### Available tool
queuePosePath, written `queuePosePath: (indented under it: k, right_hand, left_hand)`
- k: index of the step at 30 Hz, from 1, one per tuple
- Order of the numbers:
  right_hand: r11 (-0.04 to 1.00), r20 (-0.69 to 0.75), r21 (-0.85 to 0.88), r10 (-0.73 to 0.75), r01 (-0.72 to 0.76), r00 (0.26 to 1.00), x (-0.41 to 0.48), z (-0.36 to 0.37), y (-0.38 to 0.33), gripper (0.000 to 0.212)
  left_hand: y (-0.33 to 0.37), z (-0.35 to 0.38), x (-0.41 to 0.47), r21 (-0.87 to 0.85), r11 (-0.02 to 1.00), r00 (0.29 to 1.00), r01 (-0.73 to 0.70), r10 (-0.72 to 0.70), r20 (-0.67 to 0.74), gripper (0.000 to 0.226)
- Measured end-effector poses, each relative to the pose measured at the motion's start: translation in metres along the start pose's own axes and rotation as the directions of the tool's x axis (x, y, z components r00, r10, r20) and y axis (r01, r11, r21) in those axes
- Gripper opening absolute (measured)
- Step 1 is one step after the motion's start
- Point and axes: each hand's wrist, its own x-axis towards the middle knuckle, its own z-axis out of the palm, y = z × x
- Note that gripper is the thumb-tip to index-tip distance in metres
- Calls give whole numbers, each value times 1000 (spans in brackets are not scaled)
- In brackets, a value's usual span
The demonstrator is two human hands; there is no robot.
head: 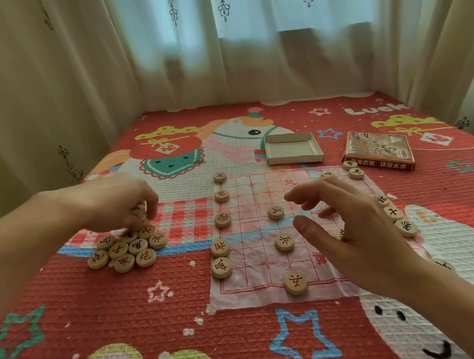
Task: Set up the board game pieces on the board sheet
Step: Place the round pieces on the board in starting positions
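Bed with red cartoon bedspread [68,319] serves as play surface; pale curtains [213,48] fill the upper frame. Board sheet [257,278], thin and creased, lies right of centre, long sides running up the frame. Right hand [352,225] hovers over the sheet's right half, grip open, fingers spread and holding nothing. Likely poised to steady the flimsy sheet or nudge a disc. Left hand [113,203], left of centre, has its grip closed on a pinched disc [139,210] just above the loose pile [128,249], presumably the next one bound for the sheet. Printed box [378,147] and shallow lid tray [293,148] sit beyond the sheet's top edge, out of the working area. The pile rests on the bedspread left of the sheet, near the left hand. Left-edge row [223,219] of five discs lines the sheet's border with gaps; three pawn discs [284,242] stand further in; right-edge row [393,214] is partly hidden by the right hand. Setup looks roughly half done.
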Motion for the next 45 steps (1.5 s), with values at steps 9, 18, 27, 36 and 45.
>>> queuePosePath:
  k: [9,18,27,36,45]
  right_hand:
    - [1000,32,-14,-23,24,999,-2,3,1,26]
    - [1000,58,6,-21,20,998,-3,4,0,26]
    - [999,78,1,-35,35,996,-5,4,2,24]
    - [998,75,-19,-52,53,996,-4,2,0,21]
    - [998,82,-17,-61,63,995,-4,4,1,19]
  left_hand:
    - [-4,16,-2,-80,996,995,-42,35,-90,23]
    - [6,16,-13,-103,977,982,-187,182,-53,26]
    - [9,27,-9,-101,971,976,-219,218,-21,24]
    - [33,19,-32,-94,949,954,-300,298,-34,21]
    - [31,17,-36,-123,935,941,-332,319,-112,25]
